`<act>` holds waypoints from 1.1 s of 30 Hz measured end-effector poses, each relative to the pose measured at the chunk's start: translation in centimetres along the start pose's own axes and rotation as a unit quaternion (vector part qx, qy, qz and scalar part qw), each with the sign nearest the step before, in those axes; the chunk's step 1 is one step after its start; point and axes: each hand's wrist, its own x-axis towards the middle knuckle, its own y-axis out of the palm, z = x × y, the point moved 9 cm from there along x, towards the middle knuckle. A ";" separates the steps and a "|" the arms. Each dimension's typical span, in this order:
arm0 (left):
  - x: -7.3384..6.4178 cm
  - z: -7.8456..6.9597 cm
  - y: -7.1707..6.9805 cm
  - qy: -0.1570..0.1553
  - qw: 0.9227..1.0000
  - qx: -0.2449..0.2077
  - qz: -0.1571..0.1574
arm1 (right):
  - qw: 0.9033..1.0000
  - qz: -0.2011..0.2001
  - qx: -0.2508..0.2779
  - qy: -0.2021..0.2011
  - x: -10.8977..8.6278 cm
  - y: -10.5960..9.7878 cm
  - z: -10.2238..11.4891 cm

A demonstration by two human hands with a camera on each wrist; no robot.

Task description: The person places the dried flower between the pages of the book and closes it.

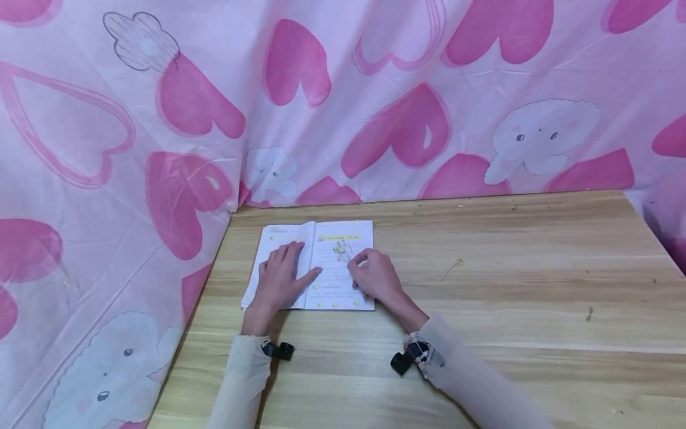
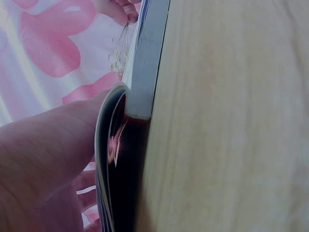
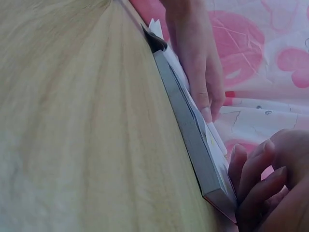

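An open book (image 1: 343, 292) lies on the wooden table, its right-hand page printed with yellow headings. My left hand (image 1: 280, 277) rests spread on the left page, thumb reaching across the fold. Over the right page my right hand (image 1: 375, 274) pinches the thin stems of a small sprig of yellowish flowers (image 1: 340, 249). In the left wrist view the sprig (image 2: 118, 57) hangs from the right fingertips (image 2: 131, 19). The right wrist view shows the book's thick page edge (image 3: 190, 135), with the right hand (image 3: 265, 179) beside its corner; the sprig is hidden there.
Another small flower sprig (image 1: 455, 266) lies on the table (image 1: 536, 298) right of the book. Tiny plant bits (image 1: 590, 313) are scattered farther right. A pink curtain (image 1: 375, 89) with hearts hangs along the back and left table edges.
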 end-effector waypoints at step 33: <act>-0.1 -0.1 0.1 0.002 1.000 -0.001 0.006 | 0.990 0.095 -0.030 -0.102 -0.8 0.1 1.3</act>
